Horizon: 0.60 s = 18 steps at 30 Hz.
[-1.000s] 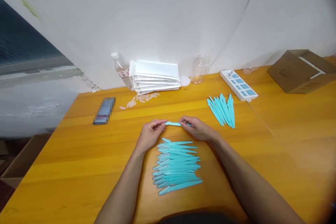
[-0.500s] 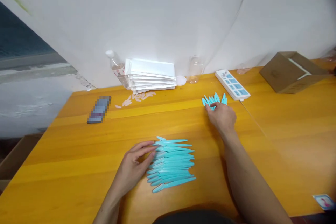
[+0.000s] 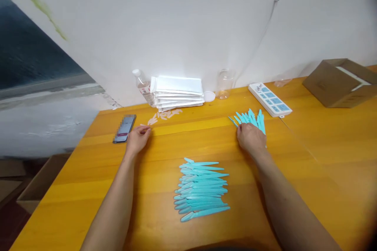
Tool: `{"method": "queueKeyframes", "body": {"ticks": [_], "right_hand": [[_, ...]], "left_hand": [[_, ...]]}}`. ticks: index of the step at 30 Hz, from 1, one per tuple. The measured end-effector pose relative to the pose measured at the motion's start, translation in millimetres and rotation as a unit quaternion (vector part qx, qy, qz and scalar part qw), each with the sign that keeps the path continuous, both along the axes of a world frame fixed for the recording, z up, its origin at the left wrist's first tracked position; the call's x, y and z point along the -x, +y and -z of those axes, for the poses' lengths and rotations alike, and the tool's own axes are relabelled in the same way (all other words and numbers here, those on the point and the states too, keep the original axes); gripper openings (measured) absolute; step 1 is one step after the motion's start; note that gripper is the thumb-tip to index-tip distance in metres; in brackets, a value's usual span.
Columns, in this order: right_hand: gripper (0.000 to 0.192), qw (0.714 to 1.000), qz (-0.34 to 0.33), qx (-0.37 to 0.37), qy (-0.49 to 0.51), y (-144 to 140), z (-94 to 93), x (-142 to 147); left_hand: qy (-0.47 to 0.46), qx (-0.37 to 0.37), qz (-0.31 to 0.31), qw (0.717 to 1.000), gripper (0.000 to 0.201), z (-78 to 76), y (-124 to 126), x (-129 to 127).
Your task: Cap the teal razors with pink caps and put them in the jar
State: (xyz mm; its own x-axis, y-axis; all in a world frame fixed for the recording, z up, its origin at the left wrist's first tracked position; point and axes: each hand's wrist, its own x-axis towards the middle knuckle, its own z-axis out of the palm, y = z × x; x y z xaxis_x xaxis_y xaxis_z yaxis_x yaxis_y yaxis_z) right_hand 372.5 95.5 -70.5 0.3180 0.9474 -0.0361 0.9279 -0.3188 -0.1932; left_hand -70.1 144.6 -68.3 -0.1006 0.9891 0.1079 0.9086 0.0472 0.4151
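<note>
A row of slim turquoise eyebrow razors (image 3: 203,188) lies side by side on the wooden table in front of me. My left hand (image 3: 139,138) has left that row and is at the small pale plastic pieces (image 3: 165,115), beside the phone. Its fingers are pressed together; what they hold, if anything, is too small to make out. Over at the right, my right hand (image 3: 251,136) is closed at the near end of a second, fanned bunch of turquoise razors (image 3: 250,117). One eyebrow razor (image 3: 232,120) sticks out from its fingertips, partly hidden by the hand.
A phone (image 3: 125,128) lies at the left. Along the wall stand a bottle (image 3: 144,88), stacked white packets (image 3: 179,92), a round white lid (image 3: 209,96) and a clear jar (image 3: 224,84). Farther right are a power strip (image 3: 270,100) and an open cardboard box (image 3: 335,84).
My left hand has moved from the row of razors up and left to the pale pieces. My right hand stays at the bunch, where one razor now points out separately. The view has shifted slightly.
</note>
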Motion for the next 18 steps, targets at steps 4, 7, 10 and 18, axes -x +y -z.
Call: {"method": "queueKeyframes", "body": {"ticks": [4,7,10,18], "right_hand": [[0.03,0.982,-0.101,-0.085,0.134,2.6,4.4,9.9],[0.027,0.926,-0.183,-0.069,0.323,1.6,7.8,23.1],[0.025,0.874,-0.232,0.0,0.427,-0.9,11.7,34.1],[0.028,0.846,-0.305,0.028,0.436,-3.7,8.3,44.4]], "left_hand": [[0.097,0.029,-0.035,0.994,0.04,-5.2,32.6,13.2],[0.136,0.071,-0.024,0.988,0.035,-12.4,45.4,18.2],[0.183,0.114,-0.009,0.977,0.029,-18.1,46.3,19.9],[-0.115,0.129,0.129,0.976,0.054,-25.1,-3.5,-34.4]]}}
